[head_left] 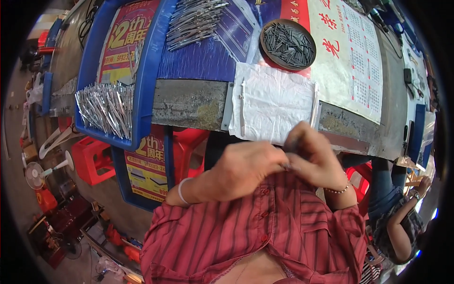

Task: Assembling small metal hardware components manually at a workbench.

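Note:
My left hand [245,166] and my right hand [313,154] meet in front of my chest, just off the table's near edge. Both are closed, with fingertips pinched together. Whatever sits between them is too small and blurred to name. Beyond them a white cloth [276,102] lies on the table. One slim silver metal piece [243,106] rests along its left side, another slim piece [314,108] along its right. Behind the cloth stands a round brown bowl [263,51] holding many short dark rods [288,45].
A blue bin [147,71] at the left holds a heap of slim silver metal pieces [106,110]. More such pieces [195,21] lie on a blue printed sheet. Red stools [92,161] and a second blue bin [124,189] stand below. Another person's arm [402,227] shows at right.

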